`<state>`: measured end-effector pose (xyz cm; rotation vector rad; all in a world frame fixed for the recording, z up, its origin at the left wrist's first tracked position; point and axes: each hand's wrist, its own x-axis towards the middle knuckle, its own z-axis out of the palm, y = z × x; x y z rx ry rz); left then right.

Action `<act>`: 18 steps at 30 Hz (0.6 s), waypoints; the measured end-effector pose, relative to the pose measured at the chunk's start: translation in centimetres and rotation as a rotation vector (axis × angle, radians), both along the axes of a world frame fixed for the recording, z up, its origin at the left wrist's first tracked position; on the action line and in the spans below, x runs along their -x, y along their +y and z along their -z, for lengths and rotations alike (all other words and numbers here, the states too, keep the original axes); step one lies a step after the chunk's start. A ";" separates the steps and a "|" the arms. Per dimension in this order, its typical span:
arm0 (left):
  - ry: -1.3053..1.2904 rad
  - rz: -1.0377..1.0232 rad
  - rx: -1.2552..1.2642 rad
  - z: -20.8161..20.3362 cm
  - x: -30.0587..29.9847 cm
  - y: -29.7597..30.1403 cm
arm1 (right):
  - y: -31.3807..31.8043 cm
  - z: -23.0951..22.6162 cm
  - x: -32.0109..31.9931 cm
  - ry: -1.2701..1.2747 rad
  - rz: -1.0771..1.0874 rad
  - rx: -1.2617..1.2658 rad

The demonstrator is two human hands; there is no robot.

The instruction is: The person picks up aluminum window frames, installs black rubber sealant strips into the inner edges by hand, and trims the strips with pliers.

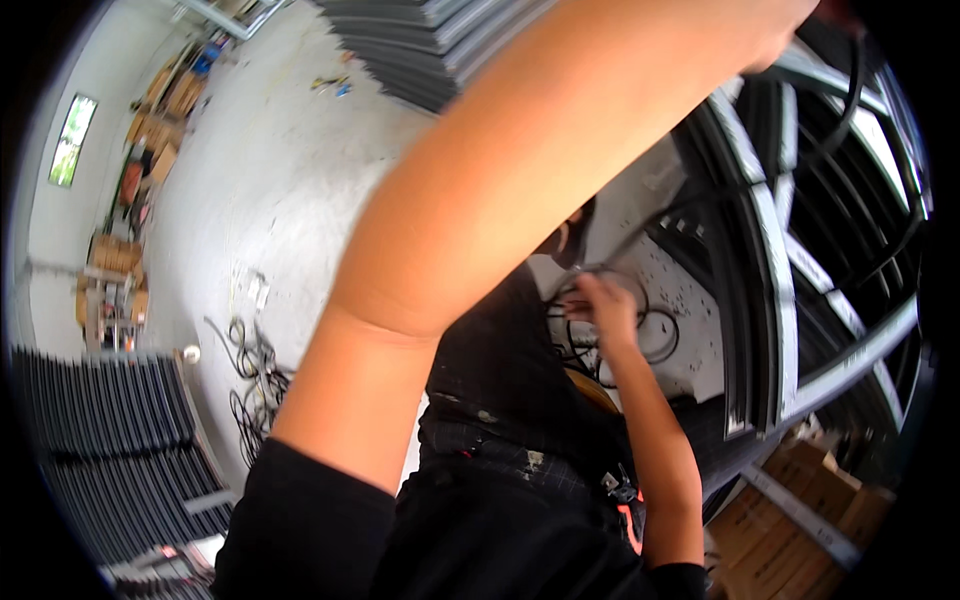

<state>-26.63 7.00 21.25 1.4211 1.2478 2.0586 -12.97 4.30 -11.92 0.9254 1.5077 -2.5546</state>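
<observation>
My left arm stretches across the view from lower left to upper right. My left hand (775, 35) is at the upper right rim, closed around something dark with a reddish part, mostly cut off there. A black cable (855, 85) hangs down beside it. Lower and nearer, my right hand (605, 308) is slightly blurred, its fingers closed at the black cable, which runs up to the right across a metal frame. Loose loops of black cable (660, 335) lie on the floor beside this hand.
Grey metal frames (770, 270) stand stacked close on the right, with cardboard boxes (790, 500) below. Dark ribbed panels are stacked at the top (420, 50) and lower left (110, 450). More tangled cable (255, 385) lies on the left floor. Cartons (115, 255) line the far wall.
</observation>
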 end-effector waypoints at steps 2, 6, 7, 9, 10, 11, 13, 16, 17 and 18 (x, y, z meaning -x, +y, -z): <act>0.016 -0.177 0.092 3.9 1.8 -2.8 | 3.3 -0.8 -1.2 0.000 0.289 -0.163; -0.111 -0.763 0.349 16.4 3.7 -17.4 | 4.0 -10.6 0.1 0.213 0.481 -0.384; -0.219 -0.920 0.476 19.5 2.8 -21.5 | 3.5 -12.9 0.7 0.220 0.525 -0.410; -0.090 -1.244 0.758 28.8 0.2 -30.6 | 2.3 -16.1 1.9 0.342 0.511 -0.437; -0.166 -1.234 0.945 33.5 -2.5 -34.3 | 2.5 -16.7 2.8 0.402 0.516 -0.466; -0.137 -1.208 1.221 36.9 -5.5 -36.2 | 3.3 -17.0 3.7 0.458 0.532 -0.497; -0.383 -0.978 1.246 42.7 -11.7 -38.3 | 4.4 -18.1 5.9 0.499 0.609 -0.552; -0.107 -0.809 1.360 48.5 -16.0 -39.2 | 10.7 -19.1 6.7 0.606 0.620 -0.622; -0.113 -0.798 1.338 49.4 -16.7 -39.2 | 13.5 -19.6 6.8 0.618 0.633 -0.620; -0.164 -0.815 1.421 50.3 -16.9 -39.4 | 15.7 -20.3 6.7 0.624 0.648 -0.653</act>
